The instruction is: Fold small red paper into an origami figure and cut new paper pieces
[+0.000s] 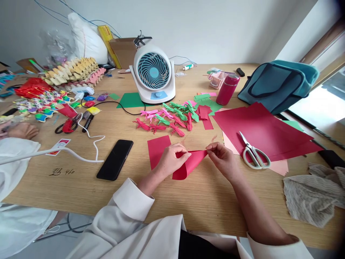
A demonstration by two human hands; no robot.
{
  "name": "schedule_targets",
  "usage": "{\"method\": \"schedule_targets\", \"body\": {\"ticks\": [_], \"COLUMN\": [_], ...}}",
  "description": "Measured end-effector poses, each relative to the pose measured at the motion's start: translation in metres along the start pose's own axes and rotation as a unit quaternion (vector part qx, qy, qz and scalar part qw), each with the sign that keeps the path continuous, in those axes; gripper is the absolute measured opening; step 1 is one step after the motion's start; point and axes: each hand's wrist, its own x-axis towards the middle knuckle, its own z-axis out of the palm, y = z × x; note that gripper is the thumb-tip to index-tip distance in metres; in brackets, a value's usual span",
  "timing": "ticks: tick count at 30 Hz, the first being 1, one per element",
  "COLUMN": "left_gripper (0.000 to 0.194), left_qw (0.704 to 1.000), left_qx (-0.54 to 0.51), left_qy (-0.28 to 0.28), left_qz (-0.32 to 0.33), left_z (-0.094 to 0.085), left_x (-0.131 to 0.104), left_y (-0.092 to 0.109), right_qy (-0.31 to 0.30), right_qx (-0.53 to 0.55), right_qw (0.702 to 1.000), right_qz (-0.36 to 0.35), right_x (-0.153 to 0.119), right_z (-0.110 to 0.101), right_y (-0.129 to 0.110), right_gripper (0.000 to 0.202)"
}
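My left hand [176, 157] and my right hand [221, 158] hold a sheet of red paper [192, 166] between them, above the table's front part. Each hand pinches one end of its upper edge, and the lower part curls over. Under my left hand lies another flat piece of red paper [159, 146]. Beyond my hands is a pile of folded paper figures [178, 117] in red, green and pink. White-handled scissors [254, 153] rest on large red sheets [258, 129] to the right of my right hand.
A black phone [115, 160] lies left of my hands, near a white cable [81, 153]. A white fan [154, 73] stands behind the figures. Right of it are a red bottle [228, 89] and a teal bag [275, 84]. Another person's hand [25, 130] is at far left.
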Motion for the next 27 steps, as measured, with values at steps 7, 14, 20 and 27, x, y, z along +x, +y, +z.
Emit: {"method": "schedule_targets", "body": {"ticks": [7,14,20,27], "left_gripper": [0.015,0.013,0.019,0.021], "left_qw": [1.000,0.998,0.987,0.980], "left_qx": [-0.001,0.059,0.129,0.152], "left_qy": [-0.005,-0.033,-0.093,-0.124], "left_qz": [0.011,-0.001,0.023,0.025], "left_z": [0.000,0.000,0.007,0.013], "left_x": [0.001,0.000,-0.003,-0.005], "left_y": [-0.003,-0.006,-0.010,-0.016], "right_qy": [-0.014,-0.063,-0.125,-0.176], "right_qx": [0.011,-0.050,-0.136,-0.310], "right_qw": [1.000,0.997,0.983,0.933], "right_qz": [0.001,0.018,0.007,-0.049], "right_x": [-0.001,-0.008,-0.024,-0.027], "right_z": [-0.002,-0.010,-0.017,-0.018], "right_y": [-0.004,-0.013,-0.009,-0.016], "right_gripper": [0.012,0.011,0.003,0.019]}}
